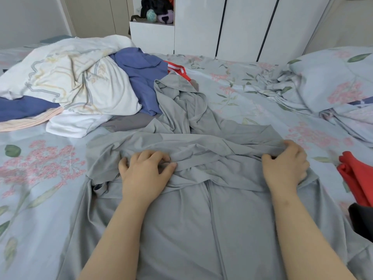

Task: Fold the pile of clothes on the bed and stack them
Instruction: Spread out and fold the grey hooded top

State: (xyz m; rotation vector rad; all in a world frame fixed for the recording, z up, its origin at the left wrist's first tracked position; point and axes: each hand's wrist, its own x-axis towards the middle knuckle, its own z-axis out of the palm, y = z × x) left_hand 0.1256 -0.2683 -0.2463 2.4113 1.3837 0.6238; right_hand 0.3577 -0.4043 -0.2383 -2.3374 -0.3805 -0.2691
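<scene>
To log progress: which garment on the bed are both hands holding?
The grey garment, spread nearest; the blue garment, white garment and red garment lie untouched.

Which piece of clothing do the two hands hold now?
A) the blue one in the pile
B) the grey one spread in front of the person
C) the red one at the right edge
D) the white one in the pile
B: the left hand and the right hand both grip bunched folds of the grey garment; the red garment lies untouched beside it.

Grey garment: thin matt cloth, smooth, creased. Bedsheet: printed floral cloth.
</scene>
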